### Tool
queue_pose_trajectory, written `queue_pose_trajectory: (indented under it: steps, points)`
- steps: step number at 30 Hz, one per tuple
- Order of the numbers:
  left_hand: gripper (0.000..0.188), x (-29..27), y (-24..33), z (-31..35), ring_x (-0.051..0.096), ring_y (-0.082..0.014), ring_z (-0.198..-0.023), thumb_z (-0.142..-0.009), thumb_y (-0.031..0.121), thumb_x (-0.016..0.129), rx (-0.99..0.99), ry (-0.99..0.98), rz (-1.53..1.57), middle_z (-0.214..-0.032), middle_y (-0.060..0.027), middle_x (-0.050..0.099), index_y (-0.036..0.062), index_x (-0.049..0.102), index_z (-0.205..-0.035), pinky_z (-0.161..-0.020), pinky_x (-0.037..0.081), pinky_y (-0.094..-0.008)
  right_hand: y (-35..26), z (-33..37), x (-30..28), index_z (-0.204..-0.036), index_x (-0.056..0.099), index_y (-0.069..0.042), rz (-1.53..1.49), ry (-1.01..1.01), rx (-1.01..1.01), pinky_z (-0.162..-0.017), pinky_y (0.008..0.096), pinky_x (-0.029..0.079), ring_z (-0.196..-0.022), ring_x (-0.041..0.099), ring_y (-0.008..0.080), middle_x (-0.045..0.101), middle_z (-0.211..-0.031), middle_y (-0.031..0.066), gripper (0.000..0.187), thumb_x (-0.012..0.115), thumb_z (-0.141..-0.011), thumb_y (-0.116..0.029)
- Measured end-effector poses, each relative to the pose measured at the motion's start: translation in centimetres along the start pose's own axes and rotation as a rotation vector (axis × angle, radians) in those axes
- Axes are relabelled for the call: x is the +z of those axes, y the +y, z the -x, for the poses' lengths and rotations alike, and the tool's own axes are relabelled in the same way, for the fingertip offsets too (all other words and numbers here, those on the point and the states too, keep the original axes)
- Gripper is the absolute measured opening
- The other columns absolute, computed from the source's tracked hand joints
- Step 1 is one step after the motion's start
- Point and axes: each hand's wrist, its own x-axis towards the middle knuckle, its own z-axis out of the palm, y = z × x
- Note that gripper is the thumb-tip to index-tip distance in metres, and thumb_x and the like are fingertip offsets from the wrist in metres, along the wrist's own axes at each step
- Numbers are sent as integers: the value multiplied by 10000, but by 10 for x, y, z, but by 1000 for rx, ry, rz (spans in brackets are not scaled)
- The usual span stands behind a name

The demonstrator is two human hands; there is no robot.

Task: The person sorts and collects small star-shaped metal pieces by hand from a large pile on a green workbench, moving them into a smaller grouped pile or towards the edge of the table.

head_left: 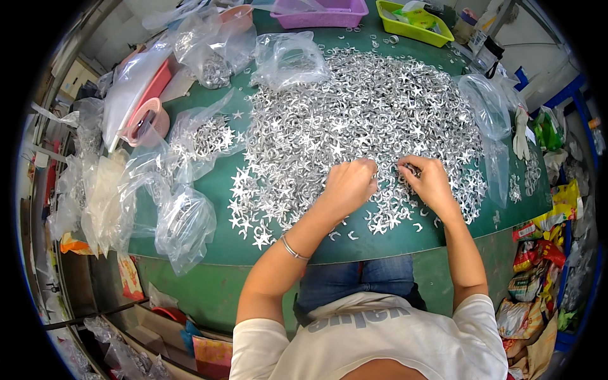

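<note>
A wide heap of small silver star and crescent pieces covers the middle of the green table. At the heap's near side, my left hand is closed, knuckles up; its fingertips are hidden, so what they hold cannot be made out. Just right of it, my right hand curls with thumb and fingers drawn together over the pieces. Anything in its grip is too small to tell. Loose stars and crescents lie below both hands, a few near the table's front edge.
Clear plastic bags of metal pieces crowd the left side, beside a pink basket. Along the back stand a purple tray and a yellow-green tray. At right lie another plastic bag and a white glove.
</note>
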Motion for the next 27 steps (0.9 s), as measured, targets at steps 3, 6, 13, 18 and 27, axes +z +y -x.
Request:
queue_pose_trajectory:
  steps: [3, 6, 13, 18, 27]
  points:
    - [194, -3, -2, 2, 645, -322, -755, -719, 131, 684, 23, -58, 7, -828, -145, 666, 49, 660, -893, -664, 506, -407, -4, -3, 4, -901, 697, -86, 5, 4, -13, -612, 360, 501, -635, 641, 281, 676, -765, 123, 134, 674, -795, -164]
    - [231, -5, -2, 0, 646, -318, -770, -719, 123, 682, 27, -166, -42, -876, -144, 673, 64, 670, -942, -682, 507, -401, -7, -4, 5, -905, 699, -90, 8, -11, -31, -613, 367, 502, -641, 643, 281, 675, -762, 124, 140, 678, -792, -169]
    - [230, -8, 1, 6, 645, -307, -795, -714, 103, 669, 27, -127, -30, -919, -115, 671, 75, 672, -942, -704, 506, -408, -6, -6, 9, -910, 704, -96, 25, -53, -42, -618, 368, 507, -654, 646, 290, 673, -762, 137, 156, 689, -787, -190]
    - [209, -3, -1, 5, 643, -309, -782, -710, 99, 670, 42, -128, -87, -890, -109, 669, 75, 675, -918, -696, 505, -405, -3, -7, 9, -902, 706, -83, -46, -33, -38, -616, 358, 500, -640, 639, 278, 672, -765, 144, 157, 700, -783, -185]
    - [197, -10, -12, 0, 637, -299, -758, -723, 90, 655, 45, -52, 33, -879, -100, 663, 106, 694, -916, -677, 502, -388, 4, -8, 5, -889, 685, 4, -458, -132, 123, -548, 254, 444, -583, 563, 87, 645, -682, 51, 144, 664, -826, -124]
